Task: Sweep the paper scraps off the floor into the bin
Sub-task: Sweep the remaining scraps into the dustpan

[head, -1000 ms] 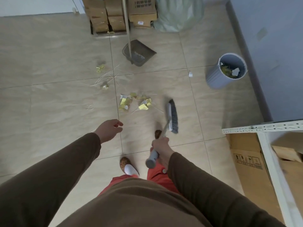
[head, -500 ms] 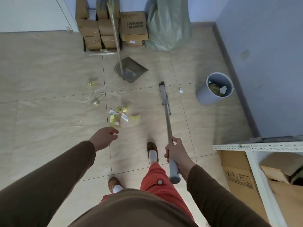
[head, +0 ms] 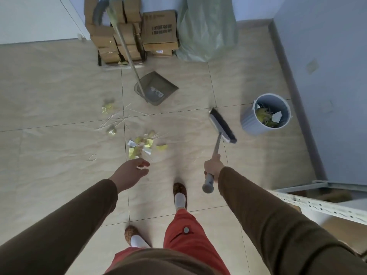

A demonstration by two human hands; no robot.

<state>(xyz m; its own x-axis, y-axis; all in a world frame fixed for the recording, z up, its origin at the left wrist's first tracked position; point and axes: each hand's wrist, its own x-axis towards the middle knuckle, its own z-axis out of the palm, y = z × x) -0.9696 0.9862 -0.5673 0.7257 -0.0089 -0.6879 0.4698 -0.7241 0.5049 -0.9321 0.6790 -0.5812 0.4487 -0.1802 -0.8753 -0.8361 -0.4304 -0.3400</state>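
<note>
A: Scraps first: where do they lie?

B: Head view: the paper scraps (head: 146, 146) sit in a loose yellow-and-white heap on the floor tiles (head: 59, 92), nearer the person than the dustpan (head: 158, 89), with a few strays to its left. The bin (head: 266, 114), already holding some paper, stands well to the dustpan's right.

A: And the hands?

B: The right hand (head: 213, 165) is wrapped round the broom (head: 219, 135) handle, its head raised between dustpan and bin. The left hand (head: 132, 171) holds nothing, fingers loosely curled, reaching toward the heap.

A: So which step?

B: Gathering, I'd judge. Next the broom head must come down beyond the heap and draw the scraps toward the dustpan.
</note>
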